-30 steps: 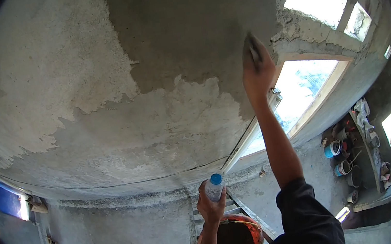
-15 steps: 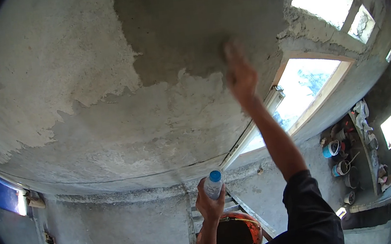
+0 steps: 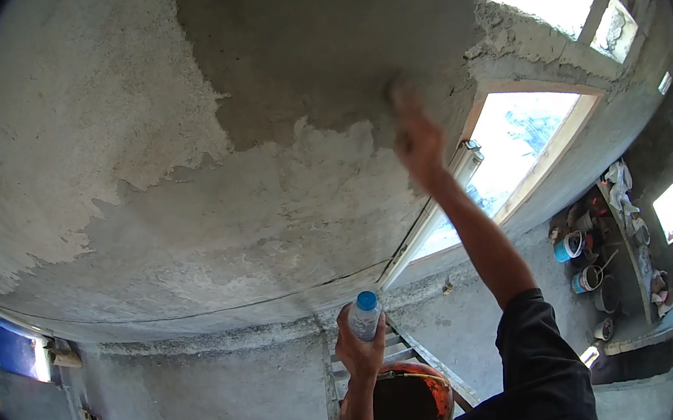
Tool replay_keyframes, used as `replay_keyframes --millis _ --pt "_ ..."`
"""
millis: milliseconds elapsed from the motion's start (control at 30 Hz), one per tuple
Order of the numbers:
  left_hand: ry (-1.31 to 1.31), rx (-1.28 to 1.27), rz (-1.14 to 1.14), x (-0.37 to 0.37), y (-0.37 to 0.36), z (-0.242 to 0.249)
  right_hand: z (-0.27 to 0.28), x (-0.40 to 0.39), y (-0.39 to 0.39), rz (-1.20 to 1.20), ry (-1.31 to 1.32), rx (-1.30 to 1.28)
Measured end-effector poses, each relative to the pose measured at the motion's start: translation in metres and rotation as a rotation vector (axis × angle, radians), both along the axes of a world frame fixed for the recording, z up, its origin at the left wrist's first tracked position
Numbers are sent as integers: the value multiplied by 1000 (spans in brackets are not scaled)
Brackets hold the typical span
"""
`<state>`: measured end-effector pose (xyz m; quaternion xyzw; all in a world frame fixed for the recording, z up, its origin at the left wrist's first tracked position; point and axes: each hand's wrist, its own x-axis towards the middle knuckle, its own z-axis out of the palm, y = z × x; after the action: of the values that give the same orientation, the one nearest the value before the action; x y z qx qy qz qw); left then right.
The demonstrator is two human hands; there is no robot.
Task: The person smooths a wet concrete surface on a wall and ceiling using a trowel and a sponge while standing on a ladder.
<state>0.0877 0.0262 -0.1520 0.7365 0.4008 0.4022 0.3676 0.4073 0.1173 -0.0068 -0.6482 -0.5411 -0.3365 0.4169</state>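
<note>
My left hand (image 3: 360, 350) is wrapped around a clear plastic bottle (image 3: 365, 322) with a blue cap, held upright low in the view. My right arm reaches up to the wall. My right hand (image 3: 420, 137) is smeared by motion, and a dark blurred thing (image 3: 397, 89) shows at its fingertips, against the darker, damp-looking patch of plaster (image 3: 308, 45). What that thing is cannot be made out. Paler, rough plaster (image 3: 87, 98) lies to the left of the patch, with a ragged border between them.
Below my left hand is an orange-rimmed container (image 3: 439, 395) with dark contents, beside a ladder-like frame (image 3: 426, 358). A framed window opening (image 3: 525, 136) lies right of my right arm, a pale tube fixture (image 3: 437, 206) along it. Buckets (image 3: 587, 278) stand at the far right.
My right hand has shifted slightly downward along the wall, still blurred. The view has turned a little, so the wall and window sit further left. My left hand keeps the bottle.
</note>
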Motion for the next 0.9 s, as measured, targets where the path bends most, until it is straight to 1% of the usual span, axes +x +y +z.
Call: replay_keyframes --millis 67,100,167,200,267,333,367,433,467,533,600,633,667,733,767,800,833,900 --pt "17 -1 7 0 0 3 58 16 -4 -103 -180 311" --pt "21 -2 -1 -1 -1 2 74 26 1 -112 -177 309" --pt "18 -13 -4 0 1 0 92 41 7 -189 -63 331" --pt "22 -11 -12 1 1 0 84 38 11 -198 -61 332" --pt "0 6 -2 1 0 3 49 23 28 -218 -139 316" --pt "4 -12 -8 0 -1 2 4 0 21 -79 35 140" --pt "3 -28 -11 0 -1 2 -7 -7 13 -78 34 139" --pt "-7 -26 -15 -1 -1 2 -17 -9 -2 15 155 38" --pt "-14 -26 -16 0 -1 2 0 -6 -6 16 149 38" --pt "-4 -24 -7 0 0 3 44 7 -8 5 2 430" --pt "9 -21 -5 -1 0 2 83 12 -4 -43 27 433" --pt "3 -13 -7 -1 1 2 93 15 -1 -84 41 439" --pt "-2 -5 -8 0 2 2 84 17 8 -87 42 440" --pt "-5 -20 -13 0 2 2 46 21 33 -95 -14 300" --pt "-14 -33 -12 0 2 2 27 11 34 -45 -8 226" --pt "-15 -35 -10 1 2 3 8 -3 27 8 -2 152" --pt "-14 -29 -13 0 1 4 -5 -13 17 11 -2 148" --pt "-17 -18 -16 0 1 4 -19 -22 -2 87 38 -56"
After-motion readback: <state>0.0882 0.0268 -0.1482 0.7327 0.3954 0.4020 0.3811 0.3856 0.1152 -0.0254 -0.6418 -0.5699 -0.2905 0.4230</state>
